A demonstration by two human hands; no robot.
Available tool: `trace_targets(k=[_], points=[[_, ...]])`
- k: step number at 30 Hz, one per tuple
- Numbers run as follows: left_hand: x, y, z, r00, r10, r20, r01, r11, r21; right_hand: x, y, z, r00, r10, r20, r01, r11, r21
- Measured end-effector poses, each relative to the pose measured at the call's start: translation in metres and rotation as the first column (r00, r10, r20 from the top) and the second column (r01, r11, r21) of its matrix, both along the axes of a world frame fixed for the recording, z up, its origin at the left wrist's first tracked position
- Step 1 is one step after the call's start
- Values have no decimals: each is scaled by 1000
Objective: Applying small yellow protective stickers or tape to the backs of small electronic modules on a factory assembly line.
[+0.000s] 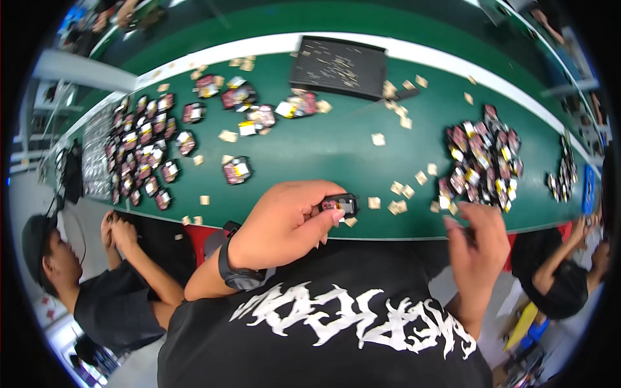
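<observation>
Head view: left hand [278, 223] pinches black part [348, 205]; right hand [482, 240] is half-spread.

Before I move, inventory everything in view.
table: one, green, centre
tray: one, black, far edge
strip: one, dark, beside tray
left pile: one, black/pink, left
right pile: one, black/pink, right
small cluster: one, dark, far right
loose pieces: several, black/pink, left of tray
squares: many, beige, scattered
sheeting: one patch, silver, left end
boxy item: one, blue, right end
co-workers: at least two, dark-clothed, both sides
held piece: one, black/pink, centre front
watch: one, black, left wrist
shirt: one, black/white, foreground
left hand: one, bare, centre front
right hand: one, bare, right
</observation>
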State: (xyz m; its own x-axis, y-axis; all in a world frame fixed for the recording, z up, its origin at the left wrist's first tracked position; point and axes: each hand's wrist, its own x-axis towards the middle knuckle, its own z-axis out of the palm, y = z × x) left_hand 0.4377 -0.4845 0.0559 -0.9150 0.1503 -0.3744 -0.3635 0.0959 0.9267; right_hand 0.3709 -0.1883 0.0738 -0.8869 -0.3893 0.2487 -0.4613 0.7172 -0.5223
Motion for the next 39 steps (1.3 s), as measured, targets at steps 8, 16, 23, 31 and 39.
trace_targets(k=[8, 16, 23, 31, 39], points=[[31, -75, -15, 821, 480, -310, -571, 684, -454, -33, 34, -40, 989, 50, -140, -23, 983, 183], [51, -147, -23, 665, 455, -592, -692, 77, -718, -38, 33, -50, 978, 125, -169, -82, 967, 240], [75, -209, -43, 593, 466, -657, -710, -83, -699, -37, 35, -50, 964, 154, -218, -92, 958, 272], [29, -144, -25, 523, 253, -814, -812, -143, -566, -33, 19, -23, 906, 259, -336, -213, 963, 168], [-13, 55, -31, 981, 68, 182, -178, 687, 705, -17, -34, -11, 798, 517, -311, -503, 855, 130]])
